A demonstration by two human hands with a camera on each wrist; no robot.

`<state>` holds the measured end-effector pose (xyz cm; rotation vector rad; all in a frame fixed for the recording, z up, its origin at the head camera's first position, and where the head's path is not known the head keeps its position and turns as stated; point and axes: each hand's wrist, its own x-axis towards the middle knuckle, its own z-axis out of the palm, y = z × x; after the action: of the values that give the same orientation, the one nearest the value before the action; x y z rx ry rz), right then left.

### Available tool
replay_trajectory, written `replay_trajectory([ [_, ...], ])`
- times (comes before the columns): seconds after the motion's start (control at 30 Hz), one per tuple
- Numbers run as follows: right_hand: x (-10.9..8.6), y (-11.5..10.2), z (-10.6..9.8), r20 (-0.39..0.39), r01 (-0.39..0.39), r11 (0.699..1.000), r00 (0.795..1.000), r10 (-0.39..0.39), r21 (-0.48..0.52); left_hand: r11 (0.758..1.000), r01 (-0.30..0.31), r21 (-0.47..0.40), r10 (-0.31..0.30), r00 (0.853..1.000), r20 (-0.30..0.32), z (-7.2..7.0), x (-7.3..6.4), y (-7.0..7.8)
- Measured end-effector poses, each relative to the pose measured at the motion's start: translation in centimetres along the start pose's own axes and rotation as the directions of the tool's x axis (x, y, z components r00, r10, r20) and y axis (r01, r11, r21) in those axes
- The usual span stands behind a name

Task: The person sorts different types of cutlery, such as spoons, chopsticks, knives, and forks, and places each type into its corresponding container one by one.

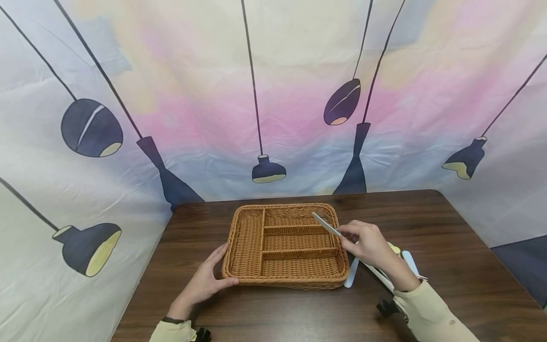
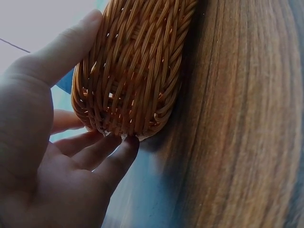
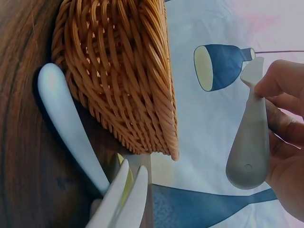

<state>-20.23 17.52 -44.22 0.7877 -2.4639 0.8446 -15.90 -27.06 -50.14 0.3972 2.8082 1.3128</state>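
Observation:
A brown wicker basket (image 1: 299,281) with several compartments stands on the table. My left hand (image 1: 206,278) grips its near left corner, the thumb along the front and the fingers round the side; the left wrist view shows the fingertips at the basket's (image 2: 128,71) woven wall. At the basket's right edge, my right hand (image 1: 366,244) pinches a pale grey utensil (image 1: 326,224), raised above the rim and tilted toward the upper left. In the right wrist view this utensil (image 3: 248,152) has a broad rounded handle and narrow neck; its exact kind is unclear.
Right of the basket lie a pale blue handle (image 1: 352,273), another pale blue piece (image 1: 410,261), a long white item (image 1: 378,276) and something yellow (image 1: 394,248), partly behind the right arm. A cloth printed with lamps (image 1: 268,171) hangs behind the wooden table (image 1: 205,216).

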Motion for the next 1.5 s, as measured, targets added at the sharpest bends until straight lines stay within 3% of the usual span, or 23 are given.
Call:
replay_trajectory([
  [0.2,0.4,-0.6,0.3,0.034,-0.034,0.999,0.999,0.034,0.013,1.0,-0.002,0.001,0.002,1.0,-0.004,0.0,0.0,0.1],
  [0.83,1.2,-2.0,2.4,0.046,0.07,0.994,0.996,-0.074,0.089,1.0,0.014,0.02,-0.014,1.0,0.01,-0.1,0.0,-0.1],
  [1.5,1.7,-3.3,3.3,0.134,0.053,0.989,0.988,-0.072,0.141,1.0,0.014,0.025,-0.014,1.0,0.011,0.0,0.0,-0.1],
])
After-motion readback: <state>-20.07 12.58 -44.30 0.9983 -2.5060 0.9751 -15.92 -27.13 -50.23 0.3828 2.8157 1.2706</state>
